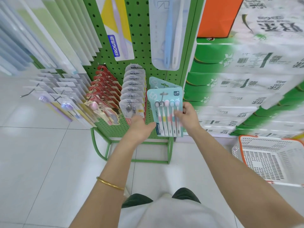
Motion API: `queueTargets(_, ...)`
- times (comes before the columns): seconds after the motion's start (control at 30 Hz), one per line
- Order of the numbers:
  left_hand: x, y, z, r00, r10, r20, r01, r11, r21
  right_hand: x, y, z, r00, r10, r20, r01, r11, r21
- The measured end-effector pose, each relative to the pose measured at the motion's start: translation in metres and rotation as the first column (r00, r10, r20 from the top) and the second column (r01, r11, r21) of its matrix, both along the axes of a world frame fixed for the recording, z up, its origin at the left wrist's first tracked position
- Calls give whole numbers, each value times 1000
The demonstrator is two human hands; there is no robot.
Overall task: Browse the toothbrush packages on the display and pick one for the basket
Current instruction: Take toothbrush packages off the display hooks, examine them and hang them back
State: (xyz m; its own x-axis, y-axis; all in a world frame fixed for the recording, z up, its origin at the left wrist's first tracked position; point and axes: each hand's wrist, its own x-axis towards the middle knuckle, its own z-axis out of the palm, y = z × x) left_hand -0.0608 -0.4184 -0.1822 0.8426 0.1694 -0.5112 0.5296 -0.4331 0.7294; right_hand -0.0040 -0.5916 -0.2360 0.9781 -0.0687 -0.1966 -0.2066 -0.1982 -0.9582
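1. Gripping the teal five-brush pack (pixel 164 112) by its right edge, my right hand (pixel 189 116) has its fingers (pixel 178 114) curled over the card; the pack hangs on its hook (pixel 162 96) on the green pegboard (pixel 141 46).
2. My left hand (pixel 139 127) is open, thumb just beside the pack's lower left corner.
3. I'd judge it light, thin, bendy and slick-fronted: hold the card edges and slide it off the hook.
4. The basket (pixel 263 162) sits on the floor (pixel 49 153) to my right; only its mesh bottom shows.

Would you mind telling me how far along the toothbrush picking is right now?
Done: browsing seems settled on the teal five-brush pack. In hand: the right hand pinches its right edge while it hangs on its hook; the left hand is open beside it. Left: unhook it and drop it in the basket, where no pack shows.
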Motion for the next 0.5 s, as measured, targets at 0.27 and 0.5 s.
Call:
queueTargets(0.27,-1,8,-3,1000,-18,2,18,1000,6,32,7,6,998,-56,-6,56,998,11)
queueTargets(0.5,-6,11,2,999,-40,-29,39,999,-20,31,7,2,999,-29,-36,30,999,22)
